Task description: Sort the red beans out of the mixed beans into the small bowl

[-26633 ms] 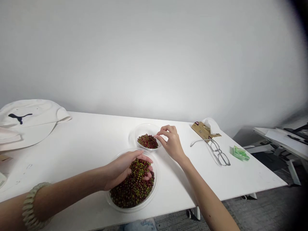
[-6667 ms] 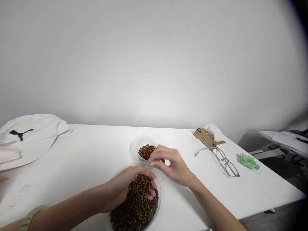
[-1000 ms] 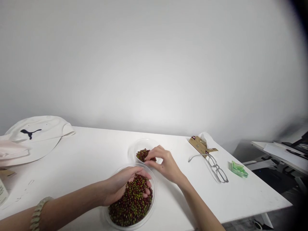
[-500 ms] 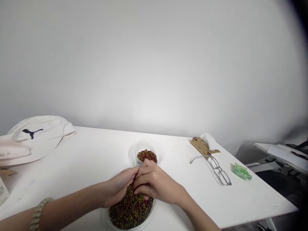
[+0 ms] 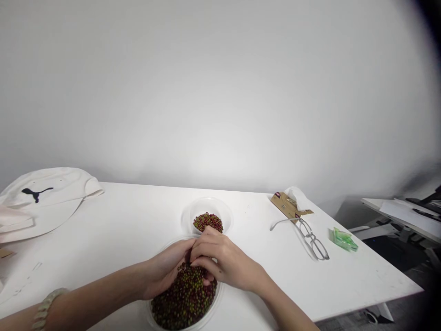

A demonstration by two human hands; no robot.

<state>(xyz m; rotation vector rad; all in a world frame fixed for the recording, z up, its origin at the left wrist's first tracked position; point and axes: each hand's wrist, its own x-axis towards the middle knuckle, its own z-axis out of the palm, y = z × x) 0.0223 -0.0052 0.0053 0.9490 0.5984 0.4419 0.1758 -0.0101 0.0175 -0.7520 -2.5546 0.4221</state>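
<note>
A large clear bowl at the front holds a heap of mixed red and green beans. Over its far side, my left hand is cupped with the palm turned up and inward, and beans lie against its fingers. My right hand comes in from the right with its fingers curled and pinched against the left fingertips. Whatever sits between those right fingertips is hidden. Just beyond my hands stands a smaller white bowl with a smaller pile of red and green beans inside.
On the white table, a white cap lies at the left. To the right are a brown tissue pack, a pair of glasses and a green packet. A grey wall rises behind.
The view has shifted slightly, so table items appear a little further left. My right fingers have drawn in closer together near the left fingertips; both hands stay over the large bowl.
</note>
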